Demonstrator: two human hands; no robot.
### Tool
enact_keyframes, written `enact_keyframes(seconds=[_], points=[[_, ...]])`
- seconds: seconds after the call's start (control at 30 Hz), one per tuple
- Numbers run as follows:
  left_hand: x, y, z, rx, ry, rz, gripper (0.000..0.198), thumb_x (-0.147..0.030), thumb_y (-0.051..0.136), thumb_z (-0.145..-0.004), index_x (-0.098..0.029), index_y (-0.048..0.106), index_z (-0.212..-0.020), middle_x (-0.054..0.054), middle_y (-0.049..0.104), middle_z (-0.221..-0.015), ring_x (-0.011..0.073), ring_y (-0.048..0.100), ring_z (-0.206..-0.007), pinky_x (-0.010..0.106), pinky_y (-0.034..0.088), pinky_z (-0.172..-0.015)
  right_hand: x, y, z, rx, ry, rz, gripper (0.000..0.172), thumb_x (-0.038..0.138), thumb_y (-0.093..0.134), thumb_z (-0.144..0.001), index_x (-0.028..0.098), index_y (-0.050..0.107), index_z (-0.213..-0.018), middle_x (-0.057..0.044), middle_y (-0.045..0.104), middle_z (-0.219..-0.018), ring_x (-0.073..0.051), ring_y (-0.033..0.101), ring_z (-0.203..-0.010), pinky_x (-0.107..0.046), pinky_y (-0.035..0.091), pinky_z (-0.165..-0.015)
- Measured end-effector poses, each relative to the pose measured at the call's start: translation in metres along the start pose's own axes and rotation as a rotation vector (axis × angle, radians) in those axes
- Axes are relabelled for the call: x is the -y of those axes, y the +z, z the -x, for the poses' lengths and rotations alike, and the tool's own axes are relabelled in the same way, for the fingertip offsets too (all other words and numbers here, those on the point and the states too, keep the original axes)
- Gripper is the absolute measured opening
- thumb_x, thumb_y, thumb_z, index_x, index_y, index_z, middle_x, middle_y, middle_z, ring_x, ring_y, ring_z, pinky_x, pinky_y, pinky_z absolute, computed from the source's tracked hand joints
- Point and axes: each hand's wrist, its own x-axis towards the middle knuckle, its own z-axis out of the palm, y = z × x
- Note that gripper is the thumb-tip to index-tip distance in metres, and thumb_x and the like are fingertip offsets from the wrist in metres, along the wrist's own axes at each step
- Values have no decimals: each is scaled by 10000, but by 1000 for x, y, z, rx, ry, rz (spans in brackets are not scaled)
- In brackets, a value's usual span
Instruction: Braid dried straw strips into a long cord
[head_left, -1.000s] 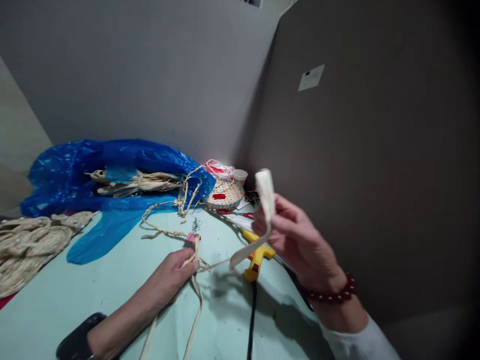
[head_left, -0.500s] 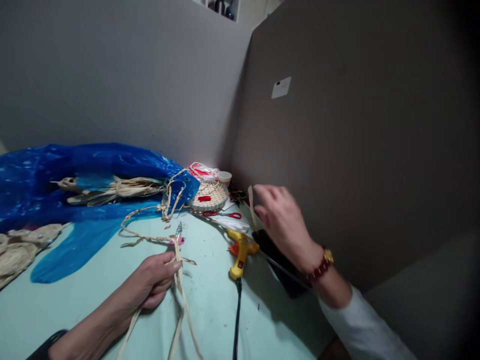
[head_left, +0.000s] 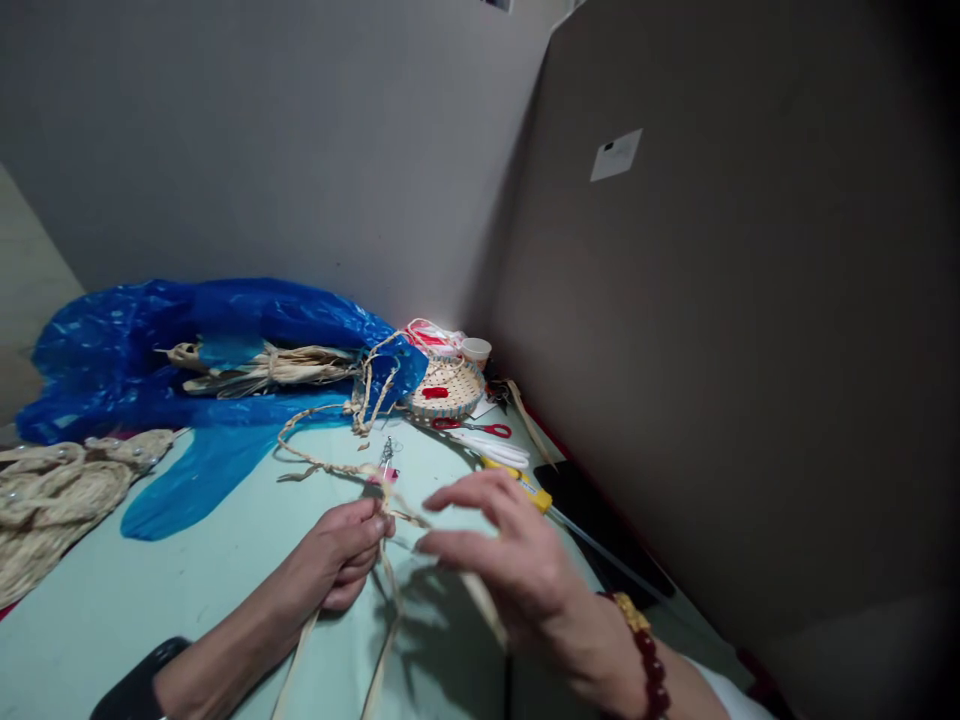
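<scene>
Fibre strands [head_left: 397,603], clamped in left hand [head_left: 349,552]; right hand [head_left: 517,570], loosely spread, beside strands; basket [head_left: 460,384], beyond strands.

Far L on your worktop [head_left: 202,570]: crumpled blue plastic bag [head_left: 105,340] by gray wall [head_left: 262,150]. Nearer L, woven pieces [head_left: 56,515] w/ pearl-like beads [head_left: 91,443]. Back ctr: shallow woven basket [head_left: 468,386] w/ small red item [head_left: 435,393], white cup [head_left: 475,350] just behind, red-handled scissors [head_left: 496,430] in front. Your R: flat blk item [head_left: 592,512]; white card [head_left: 616,157] on dk wall [head_left: 712,300].

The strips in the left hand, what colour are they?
The strips are pale cream; the head view shows them best.
</scene>
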Motion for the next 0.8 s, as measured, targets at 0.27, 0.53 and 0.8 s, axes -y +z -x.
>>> enact_keyframes(seconds=[0.27,0.53,0.8], points=[[-4,2,1,-6,-47,0,311,-456,623,-816,-214,441,-746,-167,164,-474,38,10,-425,164,16,-357,5,-25,-41,7,523,-494,76,272,549,-938,243,500,-988,38,663,-702,-140,621,-666,-249,448,-627],[-7,4,3,-29,-61,23,255,-380,634,-770,-218,440,-801,-157,198,-477,40,36,-422,167,43,-364,-27,39,-22,371,473,-151,166,232,504,-958,179,587,-824,-9,596,-788,-132,528,-758,-235,376,-676],[-9,3,4,-29,-110,-9,260,-417,641,-792,-200,500,-816,-150,184,-483,40,40,-422,173,52,-369,-33,41,-21,416,534,-180,109,171,455,-947,187,556,-908,-13,629,-795,-144,536,-725,-244,363,-643]])
